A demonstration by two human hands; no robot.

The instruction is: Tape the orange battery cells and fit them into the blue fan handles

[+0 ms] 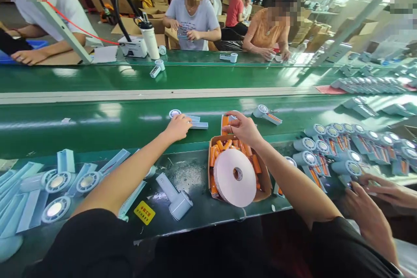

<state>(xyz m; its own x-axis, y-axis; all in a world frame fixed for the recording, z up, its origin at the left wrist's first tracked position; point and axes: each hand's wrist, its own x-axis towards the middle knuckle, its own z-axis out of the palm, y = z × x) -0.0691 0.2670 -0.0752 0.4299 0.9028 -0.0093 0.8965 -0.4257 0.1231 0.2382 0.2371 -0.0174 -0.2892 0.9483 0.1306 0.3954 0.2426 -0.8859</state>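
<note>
A: From the left, what was to be seen?
B: Pale-blue housings [58, 182] were heaped there; no orange cells could be made out in them, so the least progress was judged to be there.
A: And on the green belt [81, 141]?
B: A blue housing [198, 125] was clamped under the left hand [177, 127]!
A: Next along?
B: An orange piece [224, 125] was met by fingers of the right hand [245, 128]; whether it was gripped could not be told. Just below, a carton [267, 187] of orange cells [256, 164] was topped by a white roll [228, 182].
A: Far right?
B: Rows of housings [309, 158] were lined with orange strips: further along, seemingly, though round-ended handles were left uncovered.
</note>
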